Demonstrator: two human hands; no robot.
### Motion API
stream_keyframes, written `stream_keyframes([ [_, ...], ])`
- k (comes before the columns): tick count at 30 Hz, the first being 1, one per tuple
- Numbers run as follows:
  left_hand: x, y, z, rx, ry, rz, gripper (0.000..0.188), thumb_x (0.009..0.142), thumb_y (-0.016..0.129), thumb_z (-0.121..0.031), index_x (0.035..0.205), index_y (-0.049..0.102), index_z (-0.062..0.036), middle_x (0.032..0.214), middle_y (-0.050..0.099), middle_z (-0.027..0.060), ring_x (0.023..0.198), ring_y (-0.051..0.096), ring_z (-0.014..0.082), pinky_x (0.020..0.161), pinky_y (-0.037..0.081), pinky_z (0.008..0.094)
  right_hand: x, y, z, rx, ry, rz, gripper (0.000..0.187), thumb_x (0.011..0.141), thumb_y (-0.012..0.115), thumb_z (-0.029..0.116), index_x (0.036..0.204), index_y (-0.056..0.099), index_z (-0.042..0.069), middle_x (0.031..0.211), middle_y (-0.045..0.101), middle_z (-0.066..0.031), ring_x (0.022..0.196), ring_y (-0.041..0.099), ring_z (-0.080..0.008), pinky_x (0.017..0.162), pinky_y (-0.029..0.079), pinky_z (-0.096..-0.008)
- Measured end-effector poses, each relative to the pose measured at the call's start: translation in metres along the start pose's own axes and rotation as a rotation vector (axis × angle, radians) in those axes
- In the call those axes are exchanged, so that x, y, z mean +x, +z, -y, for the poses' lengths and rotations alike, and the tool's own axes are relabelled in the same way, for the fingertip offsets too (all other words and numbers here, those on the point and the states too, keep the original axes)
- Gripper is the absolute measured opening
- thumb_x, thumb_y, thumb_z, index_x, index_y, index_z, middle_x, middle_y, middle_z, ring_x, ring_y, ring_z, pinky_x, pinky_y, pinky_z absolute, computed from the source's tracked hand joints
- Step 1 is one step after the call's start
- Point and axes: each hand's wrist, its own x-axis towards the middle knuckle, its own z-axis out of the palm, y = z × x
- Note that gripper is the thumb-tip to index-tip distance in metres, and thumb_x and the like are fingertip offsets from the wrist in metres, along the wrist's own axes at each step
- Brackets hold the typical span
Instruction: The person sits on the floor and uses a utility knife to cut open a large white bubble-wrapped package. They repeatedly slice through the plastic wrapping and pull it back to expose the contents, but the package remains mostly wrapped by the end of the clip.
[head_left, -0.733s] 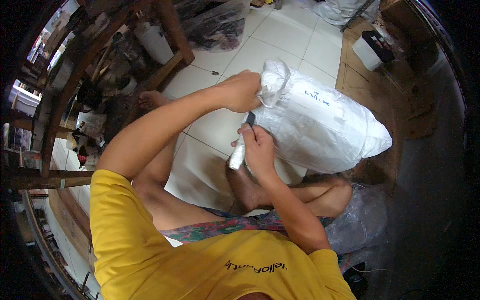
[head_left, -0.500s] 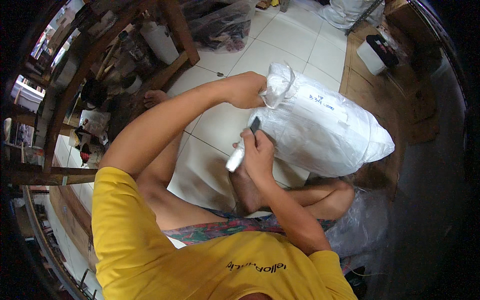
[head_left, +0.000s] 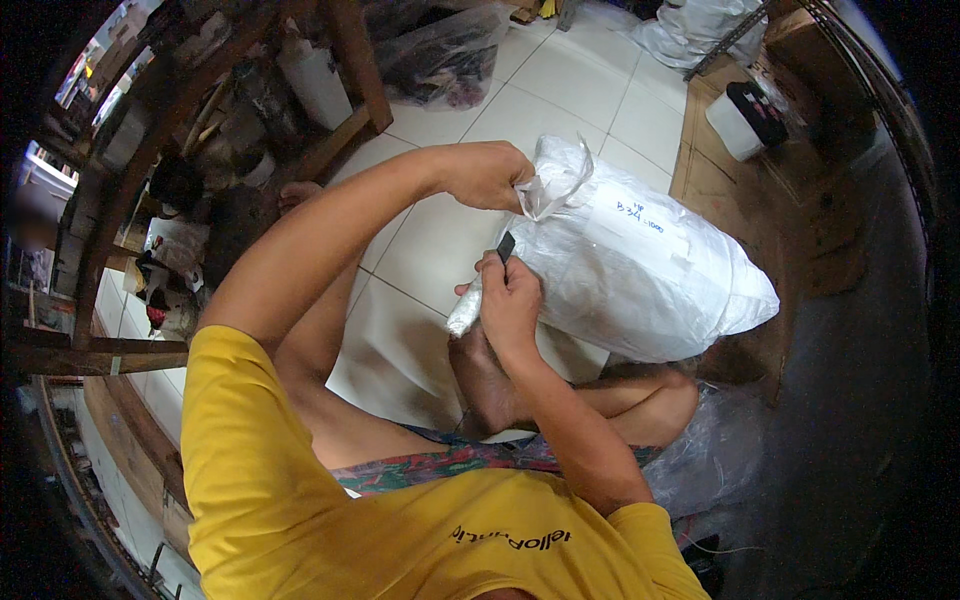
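Note:
A large white plastic-wrapped package [head_left: 650, 270] lies across the floor in front of me, tilted down to the right, with blue handwriting on its upper side. My left hand [head_left: 487, 178] is closed on a loose, twisted flap of plastic at the package's near left end. Below it, my right hand [head_left: 512, 300] grips a knife [head_left: 463, 312] with a white wrapped handle. Its short dark blade points up toward the package's end, close to the plastic. Whether the blade touches the plastic, I cannot tell.
A wooden rack [head_left: 360, 60] with jars and tools stands at the left. Behind are a clear plastic bag [head_left: 445, 70] and white sacks [head_left: 705, 30]. At the right, flattened cardboard [head_left: 705, 165] carries a white box with a black top [head_left: 738, 125]. My crossed legs frame the near floor.
The view has shifted slightly. My left hand still holds the plastic flap, which looks a little more drawn out. The knife stays near the package's end in my right hand.

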Motion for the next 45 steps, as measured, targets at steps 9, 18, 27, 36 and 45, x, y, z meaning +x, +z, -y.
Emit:
stream_keyframes([
  [9, -0.014, 0.024, 0.011, -0.519, -0.179, -0.112, 0.021, 0.091, 0.068, -0.020, 0.093, 0.070, 0.0001, 0.080, 0.068, 0.0009, 0.078, 0.060, 0.0104, 0.076, 0.051, 0.0309, -0.021, -0.040, -0.020, -0.042, -0.291, 0.020, 0.019, 0.103, 0.053, 0.014, 0.099, 0.060, -0.003, 0.087, 0.061, -0.0086, 0.085, 0.071, -0.0187, 0.065, 0.055, -0.0303],
  [18, -0.060, 0.093, 0.013, -0.897, -0.156, -0.398, 0.033, 0.093, 0.072, -0.023, 0.116, 0.061, -0.0011, 0.102, 0.064, 0.0035, 0.100, 0.062, 0.0134, 0.094, 0.052, 0.0310, 0.009, -0.056, 0.030, -0.562, -0.714, -0.064, 0.011, 0.091, 0.067, 0.007, 0.097, 0.064, -0.001, 0.070, 0.056, -0.0076, 0.061, 0.051, -0.0135, 0.057, 0.042, -0.0302],
  [27, -0.043, 0.116, 0.015, -0.870, -0.091, -0.546, 0.019, 0.093, 0.071, -0.019, 0.104, 0.064, -0.0050, 0.099, 0.063, 0.0015, 0.098, 0.057, 0.0116, 0.090, 0.048, 0.0297, 0.013, -0.043, 0.022, -0.700, -0.588, -0.071, 0.021, 0.087, 0.077, 0.015, 0.094, 0.066, -0.002, 0.062, 0.053, -0.0053, 0.056, 0.048, -0.0139, 0.055, 0.042, -0.0314],
  [36, -0.030, 0.138, 0.019, -1.290, -0.085, -0.671, 0.008, 0.096, 0.063, -0.016, 0.099, 0.065, -0.0095, 0.092, 0.061, -0.0031, 0.082, 0.054, 0.0053, 0.071, 0.046, 0.0239, 0.011, -0.024, 0.018, -0.864, -0.647, -0.200, 0.034, 0.081, 0.083, 0.027, 0.095, 0.066, 0.002, 0.077, 0.067, -0.0126, 0.066, 0.065, -0.0293, 0.063, 0.052, -0.0393],
  [45, -0.018, 0.143, 0.012, -1.723, -0.086, -0.752, 0.007, 0.096, 0.065, -0.016, 0.096, 0.066, -0.0095, 0.090, 0.065, -0.0024, 0.083, 0.059, 0.0087, 0.080, 0.048, 0.0247, 0.018, -0.018, 0.028, -1.086, -0.556, -0.156, 0.021, 0.089, 0.070, 0.025, 0.089, 0.063, 0.005, 0.077, 0.069, -0.0160, 0.071, 0.068, -0.0390, 0.063, 0.052, -0.0473],
])
